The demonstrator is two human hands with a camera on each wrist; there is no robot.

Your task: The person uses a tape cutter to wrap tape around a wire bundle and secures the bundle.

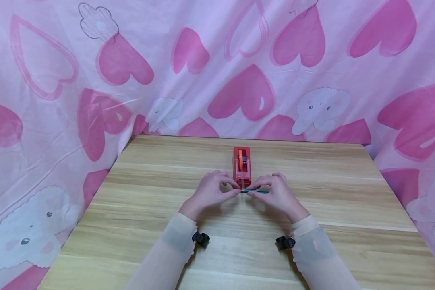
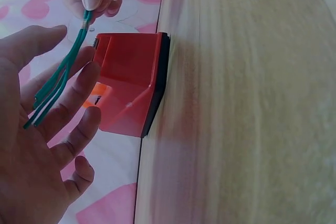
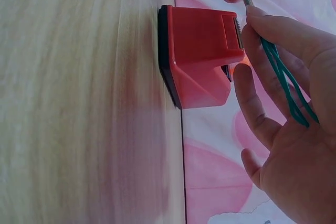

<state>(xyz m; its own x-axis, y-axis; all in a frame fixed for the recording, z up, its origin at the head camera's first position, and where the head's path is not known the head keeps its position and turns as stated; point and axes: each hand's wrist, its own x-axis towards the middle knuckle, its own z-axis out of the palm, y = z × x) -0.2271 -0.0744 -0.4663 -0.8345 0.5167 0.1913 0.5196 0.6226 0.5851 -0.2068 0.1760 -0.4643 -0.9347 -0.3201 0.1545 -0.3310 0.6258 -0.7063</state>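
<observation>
A bundle of thin green cord (image 1: 259, 191), with a pale band around its middle, is stretched between the two hands in front of a red tape dispenser (image 1: 242, 167). My right hand (image 1: 278, 195) pinches the bundle between thumb and index finger. Its loose loops (image 3: 289, 85) trail over the right palm. My left hand (image 1: 212, 191) is at the other end, thumb and fingers spread apart in the left wrist view, with the green strands (image 2: 55, 85) running between them across the palm. The dispenser's toothed cutter (image 3: 239, 30) faces the hands; an orange tape core (image 1: 241, 160) sits inside.
The wooden table (image 1: 148, 217) carries the dispenser near its far middle. Pink heart-print cloth (image 1: 192, 88) hangs behind and along both sides. Black wrist cameras (image 1: 201, 239) are strapped to both sleeves.
</observation>
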